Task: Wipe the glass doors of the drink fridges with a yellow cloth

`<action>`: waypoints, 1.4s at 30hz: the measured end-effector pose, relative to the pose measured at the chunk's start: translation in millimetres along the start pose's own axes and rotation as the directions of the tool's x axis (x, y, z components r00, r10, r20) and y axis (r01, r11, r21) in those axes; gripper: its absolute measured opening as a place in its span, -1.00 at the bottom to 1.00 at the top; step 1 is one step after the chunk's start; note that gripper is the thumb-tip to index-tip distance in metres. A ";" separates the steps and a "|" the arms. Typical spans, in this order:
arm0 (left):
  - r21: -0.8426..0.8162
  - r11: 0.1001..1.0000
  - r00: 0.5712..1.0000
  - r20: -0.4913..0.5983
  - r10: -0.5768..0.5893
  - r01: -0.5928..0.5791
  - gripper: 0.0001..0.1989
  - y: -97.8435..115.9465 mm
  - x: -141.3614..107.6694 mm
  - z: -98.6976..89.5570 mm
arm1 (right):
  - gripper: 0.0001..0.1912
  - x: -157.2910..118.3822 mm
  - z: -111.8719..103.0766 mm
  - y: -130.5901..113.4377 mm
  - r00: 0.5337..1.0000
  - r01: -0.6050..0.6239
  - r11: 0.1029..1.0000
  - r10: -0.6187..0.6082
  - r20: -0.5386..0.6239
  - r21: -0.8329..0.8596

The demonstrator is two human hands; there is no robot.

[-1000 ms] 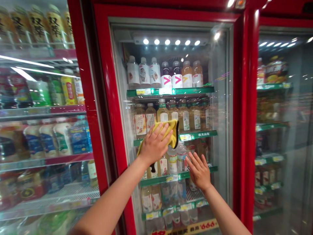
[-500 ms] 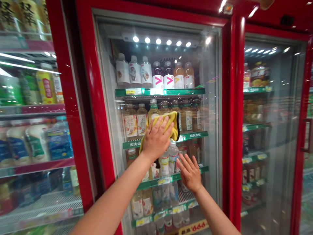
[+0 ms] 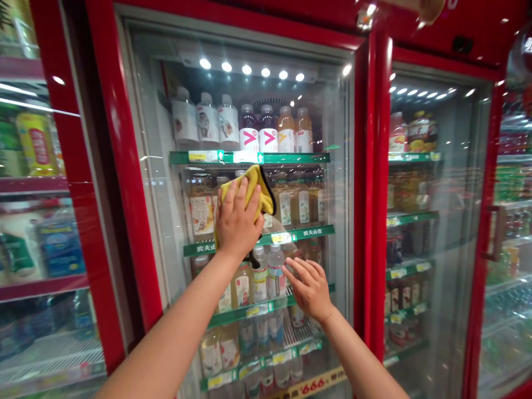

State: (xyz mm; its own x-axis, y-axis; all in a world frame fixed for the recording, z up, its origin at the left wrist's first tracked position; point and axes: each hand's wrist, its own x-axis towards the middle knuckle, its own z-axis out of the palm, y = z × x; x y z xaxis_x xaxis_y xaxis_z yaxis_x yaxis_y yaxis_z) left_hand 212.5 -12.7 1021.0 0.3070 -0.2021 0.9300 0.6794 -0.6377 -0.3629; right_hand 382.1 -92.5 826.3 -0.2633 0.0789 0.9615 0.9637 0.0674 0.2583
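Observation:
My left hand lies with its palm and fingers over a yellow cloth with a dark edge, pressing it on the glass door of a red-framed drinks fridge. Part of the cloth is hidden under the hand. Lower and to the right, my right hand is held up near the same glass, its fingers loosely bent and apart, with nothing in it. I cannot tell whether its fingertips touch the pane. Behind the glass, bottled drinks stand in rows on green-edged shelves.
The red door frame borders the glass on the left. Another glass-door fridge with a handle stands to the right. At the left are shelves of bottles with purple edges. Ceiling lights reflect in the panes.
My left hand and the cloth have moved up and slightly left across the glass. My right hand's fingers are more bent than before. The view has shifted to the right.

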 end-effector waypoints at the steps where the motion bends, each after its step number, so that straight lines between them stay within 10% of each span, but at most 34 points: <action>1: 0.007 0.999 0.998 0.022 0.053 -0.053 -0.36 7.0 -2.4 2.7 | -0.52 2.6 -3.8 5.8 1.000 -0.020 1.000 0.020 -0.001 -0.007; 8: -0.108 0.910 0.894 0.172 0.414 -0.401 -0.27 0.4 -73.8 -9.5 | -0.49 1.2 -26.7 41.9 0.991 -0.128 0.991 0.130 0.036 -0.040; 12: -0.024 0.996 0.995 0.037 0.092 -0.091 -0.28 2.6 -50.9 -5.9 | -0.52 5.2 -39.1 64.3 0.980 -0.194 0.980 0.195 0.044 -0.042; 16: -0.033 0.985 0.982 -0.082 -0.172 0.170 -0.31 37.7 10.7 17.3 | -0.56 14.1 -49.1 82.2 0.975 -0.220 0.975 0.221 0.031 -0.028; 19: -0.018 0.999 0.999 0.008 -0.047 0.047 -0.36 64.8 23.8 28.5 | -0.56 13.8 -55.2 89.9 0.977 -0.204 0.978 0.206 0.057 -0.031; 25: -0.091 0.932 0.912 0.195 0.362 -0.350 -0.41 62.4 -36.8 16.5 | -0.55 -2.2 -66.3 101.9 0.973 -0.176 0.984 0.178 0.146 -0.030; 29: -0.014 0.997 0.995 0.068 0.078 -0.077 -0.43 55.2 -19.1 18.6 | -0.55 -5.8 -71.6 110.9 0.969 -0.155 0.988 0.152 0.196 -0.003; 33: -0.022 0.987 0.988 -0.004 -0.156 0.156 -0.38 86.1 43.6 43.4 | -0.49 -3.5 -75.4 117.0 0.957 -0.146 0.989 0.136 0.257 0.023; 36: -0.047 0.999 0.998 0.069 0.000 0.003 -0.35 117.2 57.5 59.4 | -0.48 -5.2 -79.2 121.2 0.949 -0.108 0.994 0.094 0.300 0.030; 42: -0.092 0.934 0.914 0.194 0.356 -0.344 -0.34 123.4 -5.7 50.0 | -0.55 -14.1 -93.5 139.3 0.958 -0.036 0.999 0.041 0.284 -0.021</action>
State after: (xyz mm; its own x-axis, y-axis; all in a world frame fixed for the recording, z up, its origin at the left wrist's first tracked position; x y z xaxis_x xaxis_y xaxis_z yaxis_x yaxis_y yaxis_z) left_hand 328.0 -53.0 968.0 0.6516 -0.2677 0.7098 0.4676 -0.5951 -0.6537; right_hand 524.2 -177.2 857.6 -0.2254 0.3606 0.9051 0.9734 0.0433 0.2252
